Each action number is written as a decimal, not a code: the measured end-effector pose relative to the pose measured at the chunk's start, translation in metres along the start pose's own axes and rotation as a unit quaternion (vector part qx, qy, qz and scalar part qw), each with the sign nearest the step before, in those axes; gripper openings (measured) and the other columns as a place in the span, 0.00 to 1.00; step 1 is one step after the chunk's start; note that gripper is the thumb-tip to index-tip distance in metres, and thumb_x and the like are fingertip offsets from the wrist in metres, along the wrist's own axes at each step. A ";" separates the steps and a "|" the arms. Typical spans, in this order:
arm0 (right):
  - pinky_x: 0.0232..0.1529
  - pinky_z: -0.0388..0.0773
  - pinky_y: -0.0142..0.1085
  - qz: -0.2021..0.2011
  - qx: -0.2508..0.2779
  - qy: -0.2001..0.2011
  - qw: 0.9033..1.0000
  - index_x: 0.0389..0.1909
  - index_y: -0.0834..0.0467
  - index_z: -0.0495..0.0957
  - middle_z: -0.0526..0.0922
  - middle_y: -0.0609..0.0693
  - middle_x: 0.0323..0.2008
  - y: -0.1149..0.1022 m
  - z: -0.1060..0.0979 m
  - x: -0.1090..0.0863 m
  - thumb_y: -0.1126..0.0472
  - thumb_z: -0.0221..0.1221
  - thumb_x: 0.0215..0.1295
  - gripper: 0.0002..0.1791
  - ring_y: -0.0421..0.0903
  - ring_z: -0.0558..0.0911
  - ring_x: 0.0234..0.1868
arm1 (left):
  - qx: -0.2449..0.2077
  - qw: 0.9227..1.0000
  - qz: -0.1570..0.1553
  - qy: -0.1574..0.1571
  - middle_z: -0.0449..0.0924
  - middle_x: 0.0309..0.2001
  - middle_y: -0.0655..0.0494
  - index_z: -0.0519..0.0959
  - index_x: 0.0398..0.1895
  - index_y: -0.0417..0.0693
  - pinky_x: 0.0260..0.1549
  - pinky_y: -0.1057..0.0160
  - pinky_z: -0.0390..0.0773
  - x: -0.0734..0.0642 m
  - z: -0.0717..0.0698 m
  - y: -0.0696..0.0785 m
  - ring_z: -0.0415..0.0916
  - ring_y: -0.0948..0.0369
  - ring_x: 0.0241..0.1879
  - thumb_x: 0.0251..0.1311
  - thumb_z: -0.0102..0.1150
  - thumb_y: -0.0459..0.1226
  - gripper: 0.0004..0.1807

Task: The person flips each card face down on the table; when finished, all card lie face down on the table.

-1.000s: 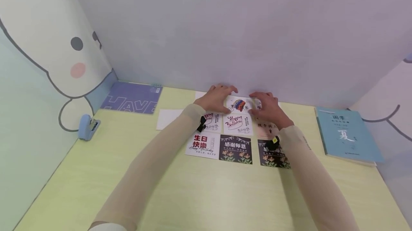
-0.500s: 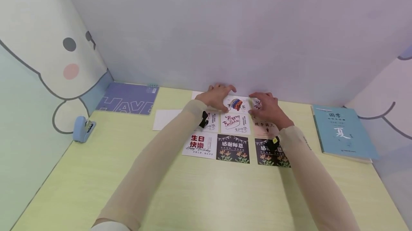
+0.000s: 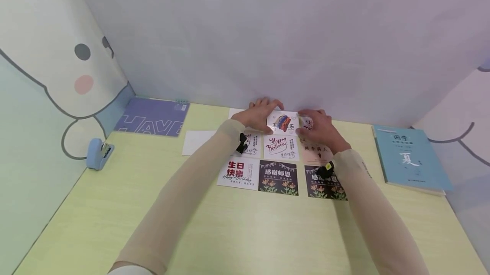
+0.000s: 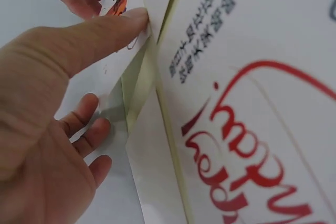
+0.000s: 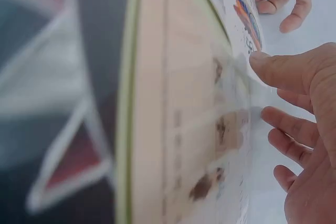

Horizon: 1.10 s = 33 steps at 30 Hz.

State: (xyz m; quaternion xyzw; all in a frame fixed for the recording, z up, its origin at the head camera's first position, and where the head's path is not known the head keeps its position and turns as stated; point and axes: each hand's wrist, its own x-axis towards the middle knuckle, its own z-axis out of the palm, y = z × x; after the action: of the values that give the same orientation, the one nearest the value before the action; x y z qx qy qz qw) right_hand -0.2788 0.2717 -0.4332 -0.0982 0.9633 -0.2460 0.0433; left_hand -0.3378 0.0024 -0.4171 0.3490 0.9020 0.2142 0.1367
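Between the two hands is a white greeting card (image 3: 283, 123) with a colourful drawing and dark lettering, in the back row by the wall. My left hand (image 3: 257, 116) pinches its left side; the left wrist view shows the left thumb (image 4: 118, 31) on the card's lower corner and a gap below the card. On the right side, my right hand (image 3: 320, 128) grips it, thumb (image 5: 275, 69) at the lower corner. The other right fingers curl loosely near the wall. A red-lettered Happy Birthday card (image 3: 281, 147) lies directly in front, and a pink card (image 3: 315, 152) lies under the right wrist.
Nearer lie a white birthday card (image 3: 238, 174) and two dark flowered cards (image 3: 278, 178). A purple notebook (image 3: 153, 117) and a blue hole punch or stapler-like tool (image 3: 98, 154) are at the left. At the right is a blue book (image 3: 411, 158). The wall (image 3: 283, 53) rises right behind the hands.
The card between the hands has risen slightly and tilted, its top edge now higher against the wall. The hands have shifted only a little; the other cards lie as before.
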 end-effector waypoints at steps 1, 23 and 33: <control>0.70 0.59 0.71 0.003 0.005 0.000 1.000 0.78 0.55 0.70 0.71 0.66 0.76 0.000 0.000 0.000 0.52 0.67 0.71 0.36 0.70 0.61 0.75 | -0.001 1.000 0.003 0.002 0.64 0.74 0.48 0.60 0.78 0.68 0.75 0.42 0.57 0.000 0.000 0.001 0.58 0.48 0.73 0.56 0.82 0.44 0.50; 0.76 0.52 0.65 -0.051 -0.006 0.020 0.998 0.82 0.54 0.63 0.69 0.62 0.78 -0.012 -0.006 -0.002 0.57 0.77 0.60 0.50 0.66 0.62 0.77 | 0.019 0.999 0.023 0.029 0.65 0.79 0.54 0.63 0.75 0.64 0.83 0.45 0.50 -0.001 0.011 0.007 0.55 0.49 0.82 0.62 0.76 0.44 0.41; 0.75 0.53 0.65 -0.065 0.003 0.034 0.997 0.83 0.54 0.59 0.70 0.62 0.78 -0.016 -0.009 -0.004 0.59 0.77 0.58 0.54 0.66 0.63 0.77 | 0.151 0.985 0.019 0.086 0.62 0.82 0.53 0.66 0.75 0.55 0.79 0.43 0.56 0.008 0.018 0.021 0.57 0.51 0.82 0.59 0.76 0.59 0.45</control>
State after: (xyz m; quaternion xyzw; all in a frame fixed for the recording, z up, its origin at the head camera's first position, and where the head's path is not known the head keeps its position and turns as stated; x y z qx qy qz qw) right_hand -0.2738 0.2630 -0.4176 -0.1523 0.9551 -0.2540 -0.0053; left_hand -0.3245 0.0265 -0.4234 0.3632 0.9255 0.1076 0.0005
